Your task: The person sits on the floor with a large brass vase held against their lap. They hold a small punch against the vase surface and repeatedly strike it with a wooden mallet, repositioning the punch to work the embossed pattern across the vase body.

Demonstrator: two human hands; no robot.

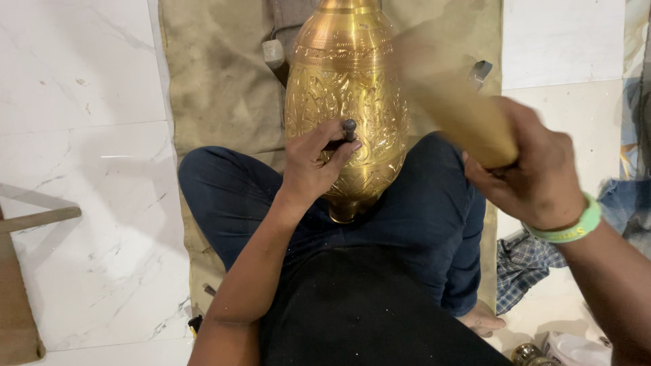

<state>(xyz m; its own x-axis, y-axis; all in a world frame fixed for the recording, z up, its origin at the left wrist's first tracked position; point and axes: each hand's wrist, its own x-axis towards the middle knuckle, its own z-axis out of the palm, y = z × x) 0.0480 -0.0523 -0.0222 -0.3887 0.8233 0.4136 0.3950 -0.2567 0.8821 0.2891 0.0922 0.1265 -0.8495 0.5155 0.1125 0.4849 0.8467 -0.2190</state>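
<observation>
Brass vase (342, 88): lies across your lap.
Left hand (313, 163): grip clamped on punch (348, 127).
Right hand (536, 169): grip clamped on blurred mallet (454, 102).

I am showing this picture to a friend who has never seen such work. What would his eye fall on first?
First the large golden vase, covered in engraved leaf patterns, lying between the seated person's knees at the top centre. Next the left hand, which presses a dark metal punch against the vase's side. Then the right hand, at the right, gripping a blurred wooden mallet.
</observation>
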